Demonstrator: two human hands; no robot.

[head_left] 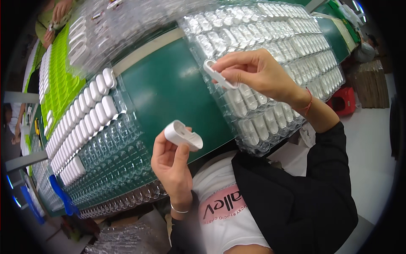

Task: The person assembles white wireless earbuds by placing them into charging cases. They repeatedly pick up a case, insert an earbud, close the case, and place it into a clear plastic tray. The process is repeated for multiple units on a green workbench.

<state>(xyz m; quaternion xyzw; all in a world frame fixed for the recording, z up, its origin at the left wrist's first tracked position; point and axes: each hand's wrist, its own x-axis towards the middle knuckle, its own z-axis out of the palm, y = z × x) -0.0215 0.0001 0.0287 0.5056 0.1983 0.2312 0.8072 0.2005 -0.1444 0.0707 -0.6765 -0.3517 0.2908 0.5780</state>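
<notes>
Between the thumb and fingers of my left hand is a white hollow plastic housing, its open side turned up. My right hand pinches a thin white oblong frame with a rounded end, held over the near edge of the right-hand tray stack. The two parts are well apart from each other. Below the right hand, a clear tray carries rows of white oblong parts. To my left, another clear tray has rows of closed white housings in its far part and bare pockets nearer me.
A green tabletop lies between the trays. More stacked clear trays stand at the back, beside a lime-green tray. Another person's hands work at the far left. A blue clip-like piece sits by the left tray; a red stool stands at right.
</notes>
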